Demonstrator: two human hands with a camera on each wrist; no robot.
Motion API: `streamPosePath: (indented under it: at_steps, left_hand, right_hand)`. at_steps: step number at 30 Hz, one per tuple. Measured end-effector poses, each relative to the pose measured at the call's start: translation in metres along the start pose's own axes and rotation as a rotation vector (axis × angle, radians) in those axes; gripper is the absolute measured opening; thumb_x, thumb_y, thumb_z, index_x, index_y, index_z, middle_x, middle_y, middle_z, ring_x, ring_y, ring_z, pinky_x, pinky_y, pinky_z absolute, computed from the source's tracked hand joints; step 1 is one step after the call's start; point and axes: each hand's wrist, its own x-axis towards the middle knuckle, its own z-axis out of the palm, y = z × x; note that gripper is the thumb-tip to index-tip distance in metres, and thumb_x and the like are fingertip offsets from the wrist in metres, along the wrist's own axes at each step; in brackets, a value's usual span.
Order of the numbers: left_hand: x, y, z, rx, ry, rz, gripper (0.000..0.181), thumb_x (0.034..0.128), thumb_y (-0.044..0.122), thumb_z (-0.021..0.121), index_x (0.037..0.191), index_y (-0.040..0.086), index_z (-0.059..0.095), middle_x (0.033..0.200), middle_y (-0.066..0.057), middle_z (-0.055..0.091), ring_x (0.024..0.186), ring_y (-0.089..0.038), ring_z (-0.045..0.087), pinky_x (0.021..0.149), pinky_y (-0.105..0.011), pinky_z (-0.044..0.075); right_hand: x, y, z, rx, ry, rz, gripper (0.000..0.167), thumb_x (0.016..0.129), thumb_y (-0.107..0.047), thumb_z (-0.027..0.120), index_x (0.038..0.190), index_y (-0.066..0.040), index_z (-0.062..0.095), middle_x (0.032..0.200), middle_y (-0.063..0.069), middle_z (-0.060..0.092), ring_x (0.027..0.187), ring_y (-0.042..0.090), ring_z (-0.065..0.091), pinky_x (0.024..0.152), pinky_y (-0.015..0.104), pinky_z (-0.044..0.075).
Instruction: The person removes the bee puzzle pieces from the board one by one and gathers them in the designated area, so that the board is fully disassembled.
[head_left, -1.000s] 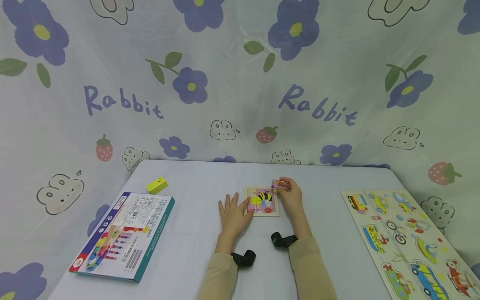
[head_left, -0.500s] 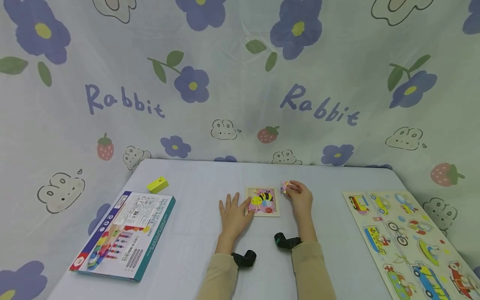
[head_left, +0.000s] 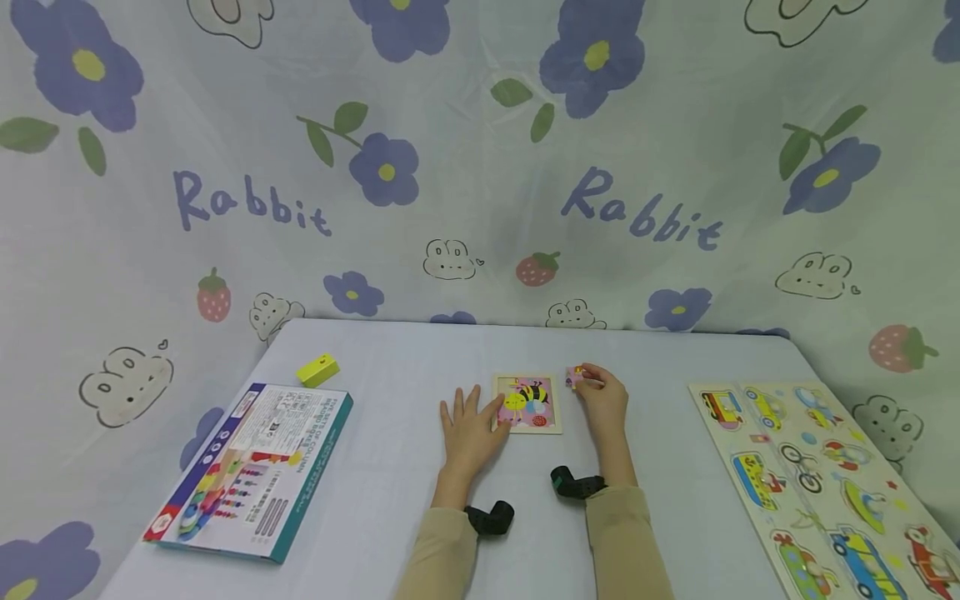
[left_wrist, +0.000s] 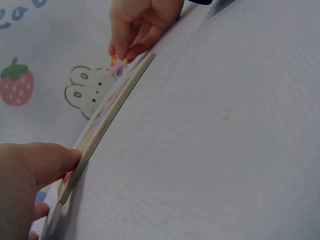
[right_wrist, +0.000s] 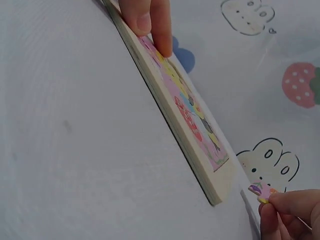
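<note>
A small square wooden jigsaw puzzle (head_left: 557, 421) with a bee picture lies face up on the table, inside a pale wood frame. My left hand (head_left: 469, 433) rests at its left side with fingers spread; thumb and index finger touch the frame and picture edge. Just right of the puzzle, my right hand (head_left: 604, 407) pinches a pink puzzle piece (head_left: 574, 377) between thumb and fingers. The right wrist view shows this piece (right_wrist: 260, 190) with purple and yellow marks, apart from the puzzle's corner. Fingers cover part of it.
A flat toy box (head_left: 255, 475) lies at the left, with a yellow block (head_left: 318, 370) behind it. On the right is a wooden vehicle puzzle board (head_left: 813, 475). A printed curtain (head_left: 480, 167) hangs behind the white table (head_left: 390, 358).
My right hand has moved the puzzle piece from the puzzle's upper right corner out to the right, and the piece has turned a little. The left hand has stayed in place.
</note>
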Motion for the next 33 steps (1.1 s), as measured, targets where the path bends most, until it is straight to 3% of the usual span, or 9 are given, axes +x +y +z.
streamPosePath:
  at_steps: [11, 20, 33]
  left_hand:
    - [0.0008, -0.0008, 0.0017, 0.001, -0.001, -0.004, 0.045, 0.0857, 0.041, 0.056, 0.128, 0.025, 0.057, 0.143, -0.015, 0.037, 0.136, -0.041, 0.019, 0.106, -0.062, 0.004]
    - [0.0001, 0.0000, 0.0011, -0.011, 0.000, -0.009, 0.045, 0.0855, 0.040, 0.056, 0.128, 0.025, 0.057, 0.143, -0.015, 0.037, 0.137, -0.041, 0.018, 0.106, -0.062, 0.003]
    - [-0.0003, 0.0009, 0.0011, -0.004, 0.000, -0.014, 0.045, 0.0853, 0.040, 0.057, 0.128, 0.025, 0.057, 0.143, -0.015, 0.038, 0.137, -0.041, 0.018, 0.107, -0.061, 0.004]
  right_hand:
    - [0.0014, -0.0010, 0.0020, -0.095, 0.034, -0.021, 0.031, 0.081, -0.003, 0.064, 0.112, -0.001, 0.064, 0.100, 0.015, 0.064, 0.087, 0.022, 0.060, 0.061, 0.013, 0.043]
    - [0.0008, 0.0008, 0.0026, -0.184, 0.064, -0.048, 0.030, 0.082, -0.005, 0.064, 0.112, -0.001, 0.065, 0.100, 0.016, 0.064, 0.090, 0.026, 0.061, 0.073, 0.036, 0.051]
    - [0.0004, 0.0015, 0.0004, -0.160, 0.068, -0.074, 0.031, 0.082, -0.003, 0.064, 0.113, 0.002, 0.064, 0.099, 0.018, 0.062, 0.091, 0.029, 0.060, 0.077, 0.039, 0.050]
